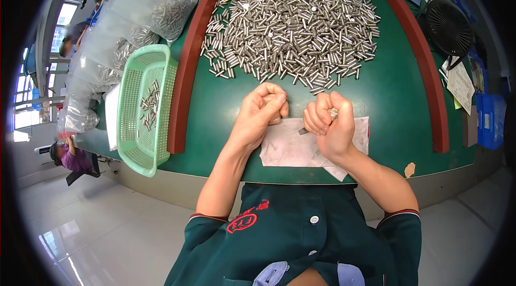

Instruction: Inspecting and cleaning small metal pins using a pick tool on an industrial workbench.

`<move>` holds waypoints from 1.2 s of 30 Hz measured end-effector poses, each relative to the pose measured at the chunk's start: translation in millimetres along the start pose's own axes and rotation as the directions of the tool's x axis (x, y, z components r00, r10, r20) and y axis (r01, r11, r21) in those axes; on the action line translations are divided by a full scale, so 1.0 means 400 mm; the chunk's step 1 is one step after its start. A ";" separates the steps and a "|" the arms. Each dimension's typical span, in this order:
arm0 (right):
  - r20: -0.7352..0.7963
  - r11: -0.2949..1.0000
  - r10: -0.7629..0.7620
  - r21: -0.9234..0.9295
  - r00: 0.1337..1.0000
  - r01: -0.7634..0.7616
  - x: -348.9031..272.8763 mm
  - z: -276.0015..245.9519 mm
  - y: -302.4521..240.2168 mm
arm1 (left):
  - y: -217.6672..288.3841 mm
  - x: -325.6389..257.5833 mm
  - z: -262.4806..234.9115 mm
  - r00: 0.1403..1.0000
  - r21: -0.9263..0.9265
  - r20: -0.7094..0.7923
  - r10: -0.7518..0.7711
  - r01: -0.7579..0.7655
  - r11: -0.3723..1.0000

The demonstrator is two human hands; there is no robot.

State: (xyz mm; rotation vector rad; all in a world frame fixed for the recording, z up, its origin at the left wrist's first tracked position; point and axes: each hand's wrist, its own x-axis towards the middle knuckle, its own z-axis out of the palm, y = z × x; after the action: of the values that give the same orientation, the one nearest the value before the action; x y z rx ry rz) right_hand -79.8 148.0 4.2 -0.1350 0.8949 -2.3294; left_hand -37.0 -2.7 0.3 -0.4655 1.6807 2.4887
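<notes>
Your curled fingers hide most of what your hands grip: only a dark tip and a glint of metal show from your right hand [329, 122], closed on a small metal pin [333, 114]; whether your fisted left hand [260, 113] holds anything, you cannot tell. Both fists rest over one white cloth [290, 149] on the green table [398, 98]. The pile of pins [293, 30] beyond is uncountable; one green basket [141, 104] holds more.

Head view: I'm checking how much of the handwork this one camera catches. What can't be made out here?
- Left hand: a closed fist; its curled fingers hide whatever it holds.
- Right hand: only the ends of a metal piece show; the fist covers the rest.
- Bags: cut off by the top edge.
- Pins in the basket: too small to count.
</notes>
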 end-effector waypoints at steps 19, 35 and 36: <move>-0.028 0.999 -0.006 0.040 1.000 0.008 -0.005 0.000 0.002 | -0.001 -0.040 -0.001 0.998 0.205 0.059 0.021 -0.033 0.978; -0.102 0.999 -0.049 -0.027 0.994 0.047 -0.007 0.000 -0.048 | -0.036 -0.088 0.084 0.939 0.931 0.158 0.306 -0.245 0.271; -0.108 0.998 -0.047 -0.037 0.993 0.043 -0.007 -0.002 -0.044 | -0.036 -0.090 0.087 0.940 0.930 0.162 0.300 -0.247 0.272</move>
State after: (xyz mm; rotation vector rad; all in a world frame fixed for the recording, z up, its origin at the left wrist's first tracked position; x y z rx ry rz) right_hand -87.0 160.3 15.3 -0.0436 0.9952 -2.3827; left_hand -5.9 37.9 10.6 -0.0518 3.0007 1.0767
